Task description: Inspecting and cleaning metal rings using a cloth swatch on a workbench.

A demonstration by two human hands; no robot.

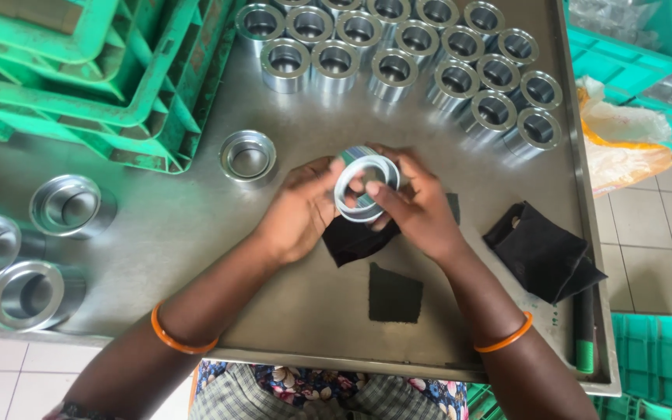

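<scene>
Both my hands hold one shiny metal ring (365, 187) over the middle of a steel table (305, 311). My left hand (299, 210) grips its left side and my right hand (414, 204) its right side, fingers reaching into the bore. A dark cloth (355, 239) hangs beneath the ring, between my palms. Each wrist wears an orange bangle.
Several finished metal rings (398, 47) stand in rows at the back. One flanged ring (248, 155) lies alone left of my hands, three more (33, 249) at far left. Green crates (87, 70) stack at back left. Black cloths (542, 250) (395, 294) lie nearby.
</scene>
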